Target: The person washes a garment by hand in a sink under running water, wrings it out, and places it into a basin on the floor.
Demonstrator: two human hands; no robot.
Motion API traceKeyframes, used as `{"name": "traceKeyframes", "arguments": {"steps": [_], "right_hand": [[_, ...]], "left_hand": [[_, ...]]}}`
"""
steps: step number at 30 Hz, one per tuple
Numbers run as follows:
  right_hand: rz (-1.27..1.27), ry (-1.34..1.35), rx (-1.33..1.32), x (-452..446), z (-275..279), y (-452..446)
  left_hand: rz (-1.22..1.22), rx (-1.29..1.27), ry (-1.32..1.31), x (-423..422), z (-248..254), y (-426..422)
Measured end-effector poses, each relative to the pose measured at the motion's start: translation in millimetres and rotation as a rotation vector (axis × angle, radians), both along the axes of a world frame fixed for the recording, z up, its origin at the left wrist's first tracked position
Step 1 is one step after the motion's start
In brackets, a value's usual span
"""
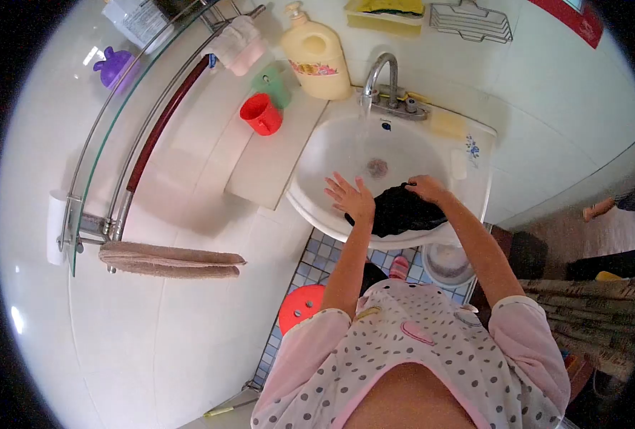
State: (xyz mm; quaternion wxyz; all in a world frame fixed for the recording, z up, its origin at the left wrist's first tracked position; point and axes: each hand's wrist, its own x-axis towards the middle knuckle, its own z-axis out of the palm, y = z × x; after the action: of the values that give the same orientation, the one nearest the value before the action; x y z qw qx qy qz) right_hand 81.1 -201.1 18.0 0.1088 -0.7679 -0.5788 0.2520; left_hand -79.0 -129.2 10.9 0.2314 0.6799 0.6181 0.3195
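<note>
A black cloth (403,213) lies bunched against the near rim of the white sink (304,193); its exact kind does not show. My right hand (430,190) has its fingers closed on the cloth's upper right edge. Over the basin, at the cloth's left end, my left hand (352,199) is open with fingers spread, holding nothing. Water falls from the curved metal faucet (383,63) into the basin, beyond both hands. The drain (377,168) shows between the water and the cloth.
Left of the sink, a red mug (261,114), a green cup (274,84) and a cream pump bottle (317,61) stand on a ledge. A bar of soap (458,164) lies on the right rim. Below are a red stool (299,306) and a basin (447,266).
</note>
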Motion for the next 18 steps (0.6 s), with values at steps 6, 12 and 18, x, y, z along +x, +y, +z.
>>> {"name": "traceKeyframes", "arguments": {"steps": [6,12,18], "right_hand": [[0.013,-0.026,0.004,2.9,-6.5,0.9],[-0.005,0.011,-0.015,2.8,-6.6,1.6],[-0.023,0.032,-0.050,-0.5,3.9,0.7]], "left_hand": [[0.014,-0.010,0.003,2.1,-4.1,2.6],[0.013,0.009,-0.022,1.3,-1.8,0.0],[0.019,0.025,-0.033,0.8,-1.9,0.2]]}}
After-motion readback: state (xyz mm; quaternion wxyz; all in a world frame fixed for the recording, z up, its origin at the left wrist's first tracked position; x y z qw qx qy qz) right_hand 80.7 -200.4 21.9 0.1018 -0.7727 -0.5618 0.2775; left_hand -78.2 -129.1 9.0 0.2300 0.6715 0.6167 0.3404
